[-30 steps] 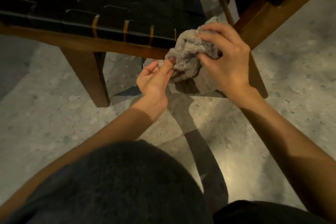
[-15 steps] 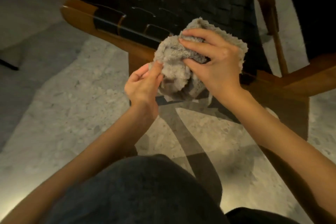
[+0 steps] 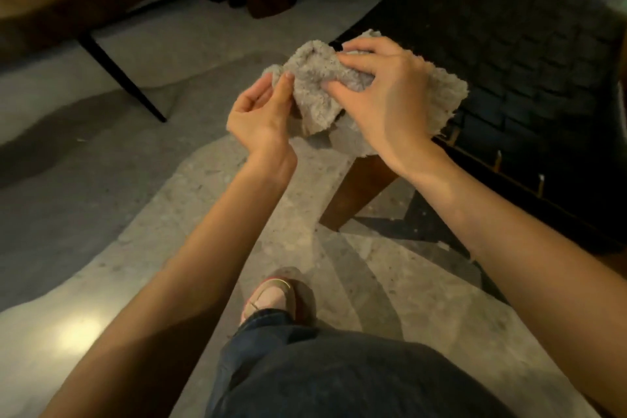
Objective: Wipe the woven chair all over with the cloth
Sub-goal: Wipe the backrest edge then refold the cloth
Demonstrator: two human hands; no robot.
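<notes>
- Held up in both hands: a crumpled, fluffy grey-beige terry cloth, in the air above the speckled grey stone floor, just in front of the near corner of the chair.
- Pinched at its left fold between the thumb and forefinger of the left hand; other fingers loosely curled, palm turned up toward the camera.
- Gripped from above by the right hand: fingers curled over the bunched top, thumb pressed into the front, a loose flap spreading out past the back of the hand.
- To the right, behind the cloth: the woven chair of black interlaced straps on a brown wooden frame, seat running off the right edge of view.
- Cannot tell whether touching the seat or hanging just clear of it, the flap's far side lying over the weave as seen from the head camera.
- Directly below the cloth: a slanted brown wooden chair leg, planted on the floor.
- At bottom centre: a knee in dark blue trousers, and beyond it a foot in a low slip-on shoe with reddish trim, flat on the floor.
- At top left, well apart from the chair: a brown wooden bench slab on a thin, slanted black metal leg.
</notes>
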